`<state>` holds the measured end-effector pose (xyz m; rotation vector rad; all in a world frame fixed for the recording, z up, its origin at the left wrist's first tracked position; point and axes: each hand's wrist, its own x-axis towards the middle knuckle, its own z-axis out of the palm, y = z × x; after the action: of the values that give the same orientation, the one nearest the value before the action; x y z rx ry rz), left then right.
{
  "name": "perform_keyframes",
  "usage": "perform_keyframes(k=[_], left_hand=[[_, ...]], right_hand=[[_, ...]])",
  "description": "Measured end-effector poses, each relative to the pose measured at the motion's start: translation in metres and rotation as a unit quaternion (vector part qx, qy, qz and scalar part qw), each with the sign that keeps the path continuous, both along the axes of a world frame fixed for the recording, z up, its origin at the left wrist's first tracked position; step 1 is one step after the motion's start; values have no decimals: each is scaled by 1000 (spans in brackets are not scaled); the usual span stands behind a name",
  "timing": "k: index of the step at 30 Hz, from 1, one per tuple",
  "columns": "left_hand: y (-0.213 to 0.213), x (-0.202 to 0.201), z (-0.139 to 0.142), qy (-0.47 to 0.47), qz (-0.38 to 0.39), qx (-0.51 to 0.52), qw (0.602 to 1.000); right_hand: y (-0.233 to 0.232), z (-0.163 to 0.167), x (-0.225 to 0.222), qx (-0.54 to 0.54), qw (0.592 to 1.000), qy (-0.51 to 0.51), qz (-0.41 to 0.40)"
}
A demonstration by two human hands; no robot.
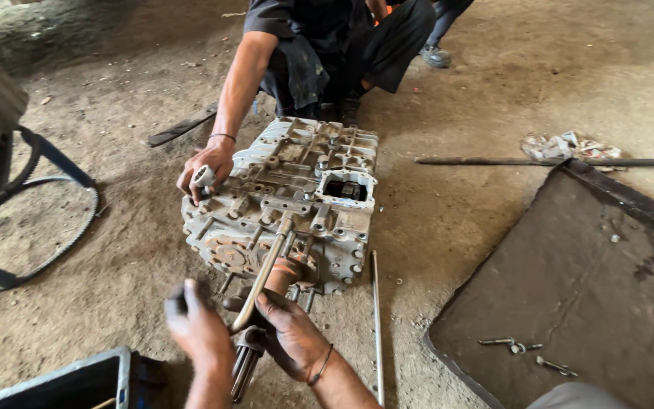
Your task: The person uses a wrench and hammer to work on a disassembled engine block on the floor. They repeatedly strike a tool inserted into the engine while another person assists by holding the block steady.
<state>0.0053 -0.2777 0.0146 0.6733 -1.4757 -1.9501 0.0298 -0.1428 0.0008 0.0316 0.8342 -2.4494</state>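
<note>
Dusty workshop floor (pixel 493 91), grey cast gearbox housing (pixel 297 193) flat on it for open access from above, long rod (pixel 376 326) alongside and flat metal tray (pixel 569 288) with loose bolts (pixel 516 347) within reach. Right hand (pixel 293 333) closed around bent steel lever (pixel 263 276), tip in the housing for leverage; left hand (pixel 198 329) blurred, seemingly clenched on something dark. Co-worker's hand (pixel 206 170) gripping small cylindrical part, bracing far edge.

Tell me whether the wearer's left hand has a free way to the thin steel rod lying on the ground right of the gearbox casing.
Probably not directly: the left hand sits left of the right hand, which grips a bent lever and lies between it and the thin rod.
</note>
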Motion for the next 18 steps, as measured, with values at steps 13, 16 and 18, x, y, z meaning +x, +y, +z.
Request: perform_keyframes(k=[13,16,18], left_hand=[[73,23,50,145,95,-425,888],[67,25,62,159,128,-600,774],[59,23,65,180,133,-652,724]], right_hand=[[2,-4,-14,-34,999,-17,8],[1,2,-14,-14,999,-27,12],[-2,5,-15,45,995,-90,27]])
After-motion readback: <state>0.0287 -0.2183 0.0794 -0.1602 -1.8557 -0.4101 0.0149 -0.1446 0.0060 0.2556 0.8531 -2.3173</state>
